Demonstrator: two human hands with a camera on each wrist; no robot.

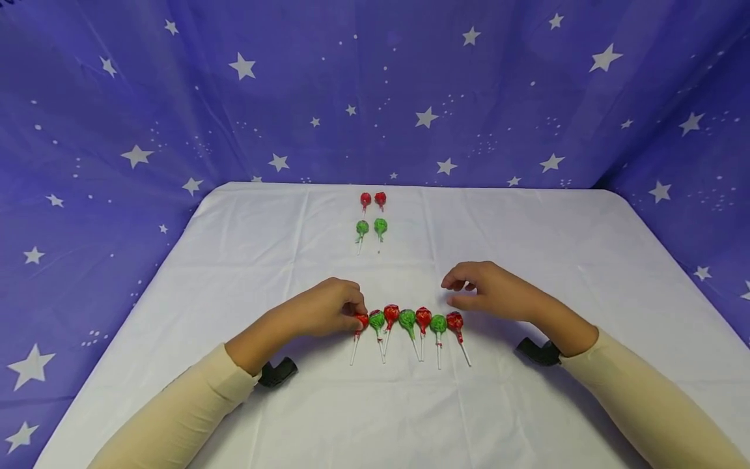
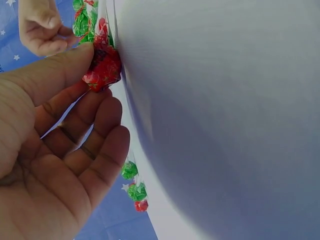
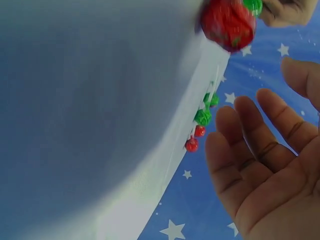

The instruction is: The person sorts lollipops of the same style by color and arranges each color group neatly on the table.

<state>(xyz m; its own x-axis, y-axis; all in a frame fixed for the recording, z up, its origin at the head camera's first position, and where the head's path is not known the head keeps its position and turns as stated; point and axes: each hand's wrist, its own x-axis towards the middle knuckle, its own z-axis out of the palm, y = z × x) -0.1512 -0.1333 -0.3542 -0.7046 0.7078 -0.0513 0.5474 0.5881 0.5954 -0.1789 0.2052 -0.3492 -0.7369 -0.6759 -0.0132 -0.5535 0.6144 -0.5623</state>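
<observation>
My left hand [image 1: 328,307] pinches the red-wrapped lollipop [image 1: 362,320] at the left end of a row, thumb and fingertips on its candy head. In the left wrist view, that red lollipop [image 2: 104,70] sits between thumb and index finger while the other fingers curve loosely below. Several lollipops in the row alternate red and green, heads away from me and white sticks towards me. Just beyond the row's right end, over the cloth, hovers my right hand [image 1: 492,292], fingers relaxed and holding nothing. Nearest to it lies a red lollipop [image 1: 454,321].
Farther back on the white-covered table [image 1: 527,234] lie two red lollipops [image 1: 373,199] side by side, with two green lollipops [image 1: 380,226] in front of them. A purple curtain with stars [image 1: 426,117] hangs behind and along the table's sides.
</observation>
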